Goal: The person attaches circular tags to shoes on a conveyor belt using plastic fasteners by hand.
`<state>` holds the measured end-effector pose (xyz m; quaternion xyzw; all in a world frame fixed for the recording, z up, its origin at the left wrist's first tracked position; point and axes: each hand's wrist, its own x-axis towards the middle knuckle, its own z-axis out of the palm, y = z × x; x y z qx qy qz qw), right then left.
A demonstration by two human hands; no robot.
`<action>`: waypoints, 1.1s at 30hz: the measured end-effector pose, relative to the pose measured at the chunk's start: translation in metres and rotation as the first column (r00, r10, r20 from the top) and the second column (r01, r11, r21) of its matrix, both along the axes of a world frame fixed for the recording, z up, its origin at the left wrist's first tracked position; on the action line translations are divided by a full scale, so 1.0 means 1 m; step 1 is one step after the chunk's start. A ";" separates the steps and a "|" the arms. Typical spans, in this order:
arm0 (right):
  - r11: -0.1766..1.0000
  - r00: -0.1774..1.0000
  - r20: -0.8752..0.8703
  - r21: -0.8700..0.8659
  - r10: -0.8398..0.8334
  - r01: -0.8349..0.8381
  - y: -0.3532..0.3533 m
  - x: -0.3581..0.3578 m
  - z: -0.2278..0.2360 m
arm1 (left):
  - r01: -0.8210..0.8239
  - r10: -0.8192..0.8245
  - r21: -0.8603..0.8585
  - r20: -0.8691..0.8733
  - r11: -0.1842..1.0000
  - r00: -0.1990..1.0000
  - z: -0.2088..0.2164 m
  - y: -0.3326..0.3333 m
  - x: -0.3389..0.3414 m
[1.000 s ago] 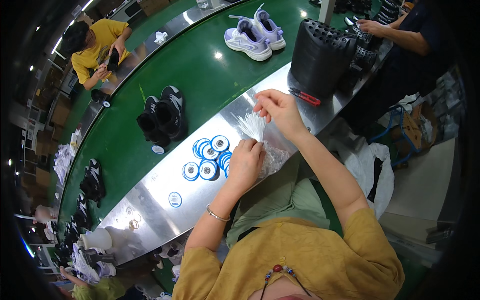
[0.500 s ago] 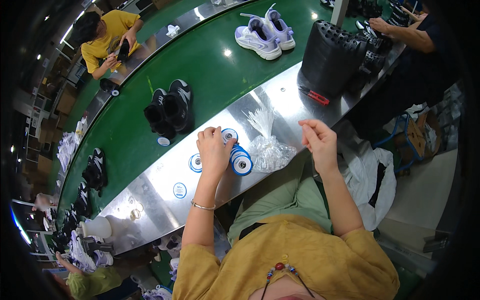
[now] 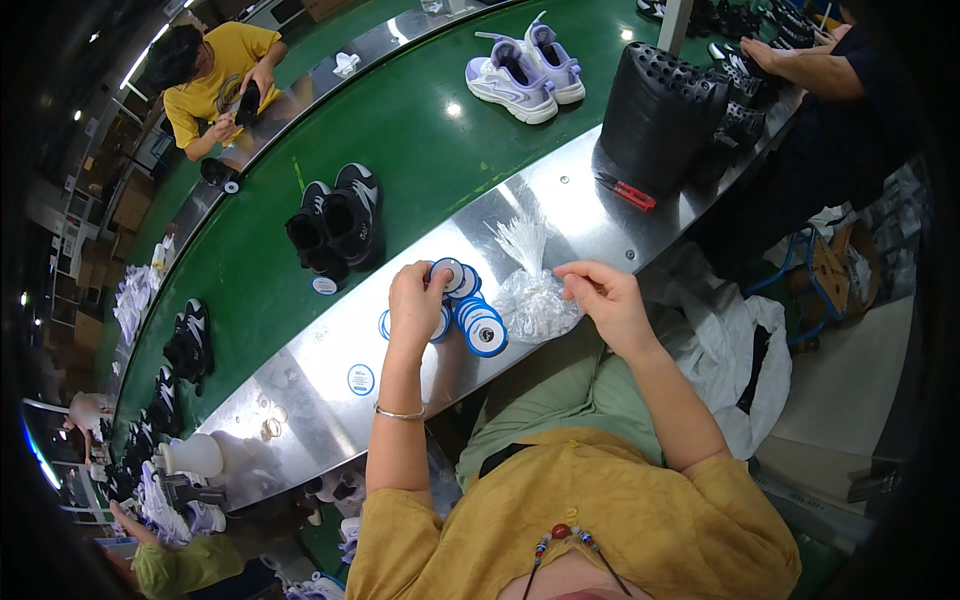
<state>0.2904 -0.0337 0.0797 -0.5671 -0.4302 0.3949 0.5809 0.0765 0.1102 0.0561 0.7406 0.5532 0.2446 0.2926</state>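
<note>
Since the half-second-ago view, the right hand [image 3: 612, 300] has come leftward to the side of the clear bag [image 3: 537, 312], while the left hand [image 3: 413, 300] has shifted only slightly over the blue-rimmed discs [image 3: 486, 337]. The bag sits close to the near edge of the metal table [image 3: 600, 240], with thin white strands [image 3: 522, 240] fanning from its top toward the green surface [image 3: 420, 190]. The discs lie in an overlapping cluster just left of it, between the table's two long edges; one lone disc [image 3: 361, 379] lies apart, farther left. Metal surface shows from the bag across to the red cutter [image 3: 630, 194], giving the right hand room on that side.

The left fingers are bent around a disc's edge; whether they pinch it cannot be told. The right thumb and forefinger are drawn close together; whether they touch the bag or grip something thin cannot be told.
</note>
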 end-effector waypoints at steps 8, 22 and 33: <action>0.997 0.966 0.247 -0.027 0.073 -0.068 0.025 -0.033 0.005 | 0.040 0.007 -0.123 0.358 0.992 0.934 0.011 -0.023 0.006; 0.995 0.847 0.531 0.098 -0.028 -0.028 0.053 -0.041 0.014 | 0.045 -0.063 0.047 0.520 0.998 0.852 0.027 -0.053 0.027; 0.941 0.827 0.561 0.292 -0.024 -0.170 0.049 -0.018 0.008 | 0.224 -0.168 -0.020 0.595 0.974 0.786 0.040 -0.053 0.034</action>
